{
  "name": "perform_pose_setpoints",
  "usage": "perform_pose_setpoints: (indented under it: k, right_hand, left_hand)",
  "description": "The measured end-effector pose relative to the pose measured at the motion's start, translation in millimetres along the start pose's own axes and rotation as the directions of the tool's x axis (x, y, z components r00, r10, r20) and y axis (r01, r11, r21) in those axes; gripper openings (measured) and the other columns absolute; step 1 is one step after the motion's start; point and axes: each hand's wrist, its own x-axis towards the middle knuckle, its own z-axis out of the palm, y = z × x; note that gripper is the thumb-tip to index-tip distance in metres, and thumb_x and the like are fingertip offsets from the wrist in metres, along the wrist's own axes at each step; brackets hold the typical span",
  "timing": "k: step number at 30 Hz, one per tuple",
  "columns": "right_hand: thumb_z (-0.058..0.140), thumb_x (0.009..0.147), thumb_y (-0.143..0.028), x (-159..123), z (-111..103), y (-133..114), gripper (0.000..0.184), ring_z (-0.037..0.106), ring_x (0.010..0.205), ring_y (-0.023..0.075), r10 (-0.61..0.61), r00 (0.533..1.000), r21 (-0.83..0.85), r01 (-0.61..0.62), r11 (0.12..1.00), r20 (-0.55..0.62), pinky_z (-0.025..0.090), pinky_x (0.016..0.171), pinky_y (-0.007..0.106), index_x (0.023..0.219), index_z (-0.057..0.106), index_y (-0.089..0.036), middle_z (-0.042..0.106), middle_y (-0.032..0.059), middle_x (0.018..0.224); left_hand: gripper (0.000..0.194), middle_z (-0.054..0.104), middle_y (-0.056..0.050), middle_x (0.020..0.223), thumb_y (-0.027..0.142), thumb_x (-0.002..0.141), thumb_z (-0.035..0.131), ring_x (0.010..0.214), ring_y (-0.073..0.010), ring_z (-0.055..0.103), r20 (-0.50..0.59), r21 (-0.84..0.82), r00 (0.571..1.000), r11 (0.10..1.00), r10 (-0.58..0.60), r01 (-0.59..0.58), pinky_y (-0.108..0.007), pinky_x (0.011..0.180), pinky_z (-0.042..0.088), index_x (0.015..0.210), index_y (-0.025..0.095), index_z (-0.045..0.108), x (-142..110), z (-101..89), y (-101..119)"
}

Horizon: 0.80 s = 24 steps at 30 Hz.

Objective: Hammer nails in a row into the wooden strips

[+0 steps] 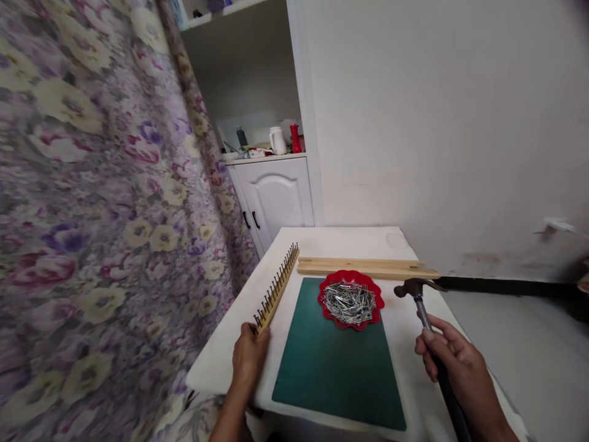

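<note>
My left hand [250, 359] grips the near end of a narrow wooden strip [277, 297], which lies along the left side of the table with a row of nails [275, 282] standing up from it. In my right hand [453, 356] is a claw hammer [419, 301], its fingers closed round the shaft and the metal head raised to the right of the bowl. A red scalloped bowl [378, 302] full of loose silver nails [350, 303] rests on the far part of a green mat [338, 374].
Pale wooden strips [363, 268] lie crosswise behind the bowl on the white table [350, 238]. A floral curtain [115, 215] hangs close on the left. Beyond stands a white cabinet [276, 196] with a white jug [277, 140] on its shelf. A wall rises behind the table.
</note>
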Motion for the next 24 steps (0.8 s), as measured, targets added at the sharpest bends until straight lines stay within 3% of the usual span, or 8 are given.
perform_pose_setpoints:
  k: [5,12,18,24]
  right_hand:
    - [0.063,0.080,-0.046,-1,1,3,0.045,0.042,0.040,0.0091,0.005,1.000,-0.032,-0.005,0.999,0.008,0.037,0.038,0.021,0.113,0.052,-0.018,0.063,-0.0015,0.062]
    - [0.063,0.078,-0.048,1,3,11,0.047,0.042,0.040,0.0099,0.032,0.999,-0.047,-0.032,0.998,0.008,0.035,0.037,0.021,0.114,0.052,-0.018,0.062,-0.0016,0.061]
    - [0.059,0.081,-0.050,1,4,14,0.046,0.042,0.040,0.0091,0.037,0.999,-0.157,-0.038,0.987,-0.009,0.036,0.042,0.022,0.114,0.051,-0.019,0.062,-0.0013,0.063]
    - [0.060,0.079,-0.051,4,6,16,0.049,0.040,0.038,0.0088,0.077,0.997,-0.120,-0.078,0.990,-0.015,0.033,0.039,0.022,0.114,0.050,-0.019,0.061,-0.0016,0.062]
  left_hand:
    - [0.036,0.069,-0.012,0.091,0.047,0.078,0.049,0.085,-0.0263,0.065,-0.032,-0.163,0.999,0.987,-0.015,0.009,-0.029,0.070,0.046,0.095,0.016,0.055,14,-2.3,-3]
    - [0.037,0.071,-0.009,0.086,0.048,0.076,0.050,0.080,-0.0249,0.065,-0.205,-0.329,0.979,0.943,-0.017,-0.052,-0.029,0.068,0.047,0.092,0.016,0.057,27,6.6,-4]
    - [0.031,0.070,-0.012,0.091,0.041,0.080,0.050,0.084,-0.0233,0.065,-0.250,-0.193,0.968,0.980,0.005,-0.055,-0.027,0.069,0.046,0.094,0.014,0.057,76,22.6,37]
    - [0.029,0.070,-0.013,0.088,0.039,0.081,0.051,0.082,-0.0253,0.065,-0.215,-0.152,0.977,0.988,-0.008,-0.025,-0.028,0.065,0.044,0.095,0.015,0.058,111,54.7,76]
